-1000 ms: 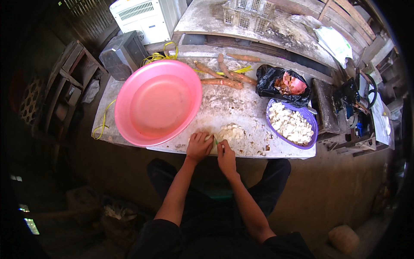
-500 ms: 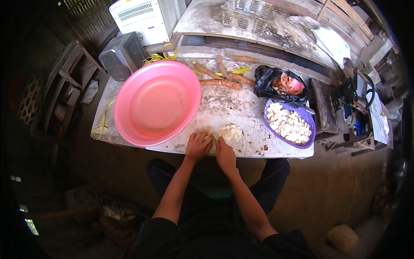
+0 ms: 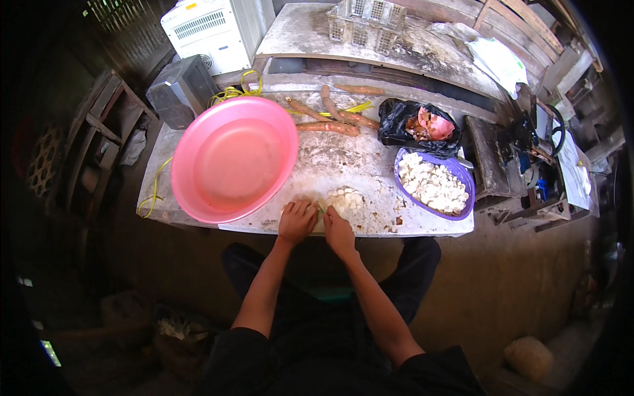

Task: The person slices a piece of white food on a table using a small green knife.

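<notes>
At the table's near edge, my left hand point(image 3: 298, 221) is closed with bent fingers over a pale piece of peeled cassava, mostly hidden under it. Close beside it, my right hand point(image 3: 339, 231) is wrapped round what looks like a small knife; its blade barely shows in the narrow greenish gap between the hands. Just beyond my right hand lies a small heap of white cassava slices point(image 3: 345, 198). A purple basin point(image 3: 402, 185) to the right is full of similar slices point(image 3: 432, 186). Several unpeeled cassava roots point(image 3: 328, 127) lie at the back of the table.
A large pink basin point(image 3: 234, 162) covers the left of the stained table point(image 3: 343, 158). Behind the purple basin is a black plastic bag point(image 3: 394, 125) with peelings. Yellow strap point(image 3: 254, 82), a dark grey box point(image 3: 181, 92) and a white appliance point(image 3: 211, 36) are at back left.
The whole view has shifted slightly, so the table appears a little further left. Both hands keep working close together at the same spot by the slices.
</notes>
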`<state>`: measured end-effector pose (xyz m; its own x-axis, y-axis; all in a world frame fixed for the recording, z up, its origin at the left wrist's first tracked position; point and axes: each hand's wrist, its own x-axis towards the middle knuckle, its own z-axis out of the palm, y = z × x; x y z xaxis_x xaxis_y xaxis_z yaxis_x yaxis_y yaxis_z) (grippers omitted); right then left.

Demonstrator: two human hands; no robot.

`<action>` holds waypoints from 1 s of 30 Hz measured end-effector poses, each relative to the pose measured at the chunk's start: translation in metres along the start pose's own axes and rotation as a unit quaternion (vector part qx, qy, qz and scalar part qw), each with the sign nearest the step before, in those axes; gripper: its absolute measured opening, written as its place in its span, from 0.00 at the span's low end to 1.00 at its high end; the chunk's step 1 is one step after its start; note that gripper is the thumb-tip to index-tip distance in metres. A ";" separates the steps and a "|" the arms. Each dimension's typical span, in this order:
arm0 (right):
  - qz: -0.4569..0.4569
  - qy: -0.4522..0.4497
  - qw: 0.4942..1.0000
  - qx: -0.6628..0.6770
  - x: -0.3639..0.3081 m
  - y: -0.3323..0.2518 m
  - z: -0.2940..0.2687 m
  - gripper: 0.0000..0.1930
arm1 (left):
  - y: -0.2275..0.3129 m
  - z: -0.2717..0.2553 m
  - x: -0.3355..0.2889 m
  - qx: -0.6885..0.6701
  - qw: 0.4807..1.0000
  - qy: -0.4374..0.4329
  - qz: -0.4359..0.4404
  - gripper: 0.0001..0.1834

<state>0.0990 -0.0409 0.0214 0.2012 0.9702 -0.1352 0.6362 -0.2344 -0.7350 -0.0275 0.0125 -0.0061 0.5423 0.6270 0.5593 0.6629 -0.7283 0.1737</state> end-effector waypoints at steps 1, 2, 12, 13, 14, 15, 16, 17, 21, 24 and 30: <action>-0.005 0.010 1.000 0.012 0.000 0.001 0.001 0.08 | 0.000 0.001 0.000 0.000 1.000 0.001 0.001 0.11; -0.012 0.019 0.999 0.025 0.000 0.000 0.001 0.08 | 0.000 0.001 0.000 0.002 1.000 0.003 0.002 0.11; 0.014 -0.005 0.999 0.046 0.000 0.007 0.001 0.09 | 0.004 0.001 -0.003 -0.011 1.000 0.015 -0.016 0.11; 0.007 -0.018 0.998 0.056 -0.001 0.009 -0.004 0.09 | 0.004 0.001 -0.003 -0.006 1.000 0.009 -0.021 0.11; 0.001 -0.034 0.997 0.065 -0.002 0.011 -0.009 0.10 | 0.005 0.001 -0.004 -0.002 1.000 0.002 -0.028 0.11; -0.001 -0.037 0.997 0.066 -0.002 0.012 -0.013 0.10 | 0.006 0.001 -0.004 0.004 1.000 0.000 -0.023 0.11; -0.008 -0.037 0.997 0.060 -0.001 0.013 -0.016 0.09 | 0.007 0.000 -0.004 0.008 1.000 -0.001 -0.023 0.10; -0.011 -0.038 0.998 0.053 -0.003 0.015 -0.019 0.09 | 0.009 0.000 -0.004 0.009 1.000 -0.004 -0.023 0.10; -0.018 -0.019 0.998 0.058 -0.012 0.011 -0.023 0.09 | 0.011 -0.004 -0.006 0.008 0.999 -0.007 -0.032 0.11; 0.012 -0.054 0.996 0.075 -0.016 -0.001 -0.039 0.12 | 0.012 -0.006 -0.006 0.004 0.999 -0.010 -0.035 0.11; -0.045 0.023 0.995 0.087 -0.021 0.015 -0.038 0.17 | 0.014 -0.010 -0.003 0.001 0.999 -0.005 -0.043 0.10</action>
<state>0.1325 -0.0671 0.0384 0.1851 0.9821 -0.0354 0.5156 -0.1277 -0.8473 -0.0252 -0.0023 0.0023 0.4885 0.6896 0.5346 0.7085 -0.6711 0.2184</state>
